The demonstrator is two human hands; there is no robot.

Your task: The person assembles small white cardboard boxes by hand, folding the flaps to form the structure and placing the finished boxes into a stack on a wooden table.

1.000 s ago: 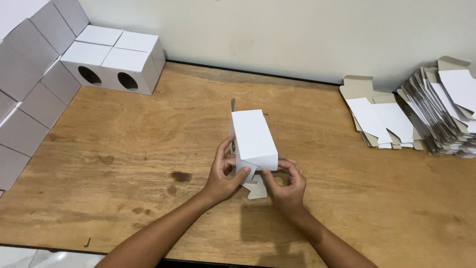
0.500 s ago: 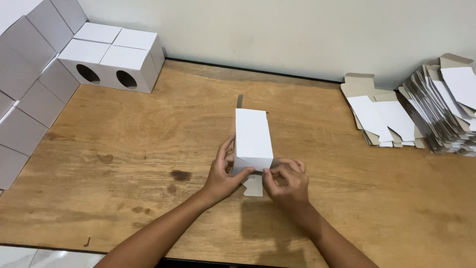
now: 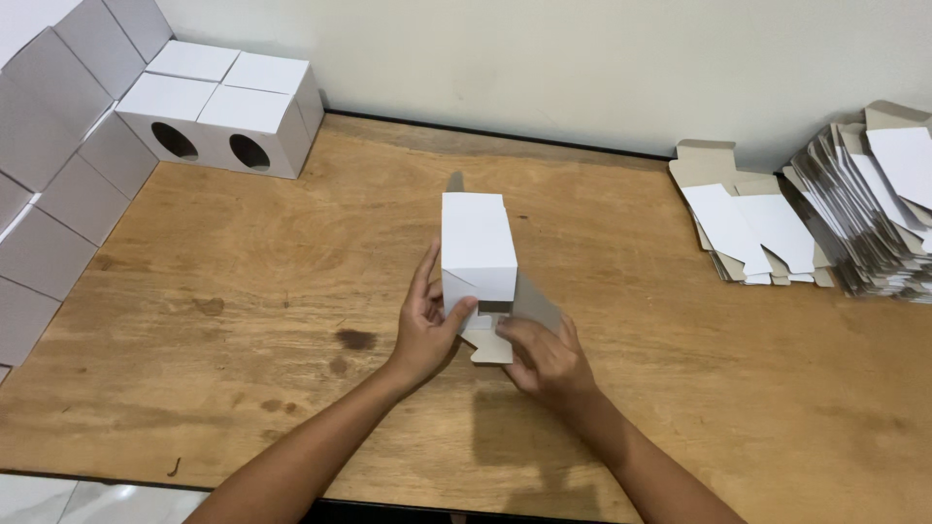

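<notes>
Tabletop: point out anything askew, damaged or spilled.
Nothing is damaged or spilled. The flat blanks lie loosely fanned, not squared, beside the taller stack. Dark stains mark the wooden table. The white box between the left hand and right hand has open end flaps.

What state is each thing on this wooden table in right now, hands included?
White box: folded up, near-end flaps open.
Left hand: grips the box's near left side.
Right hand: fingers on a loose flap.
Finished boxes: closed, grouped at the back left, round holes facing out.
Flat blanks: unfolded, lying flat.
Blank stack: unfolded, piled and leaning at the right.
</notes>
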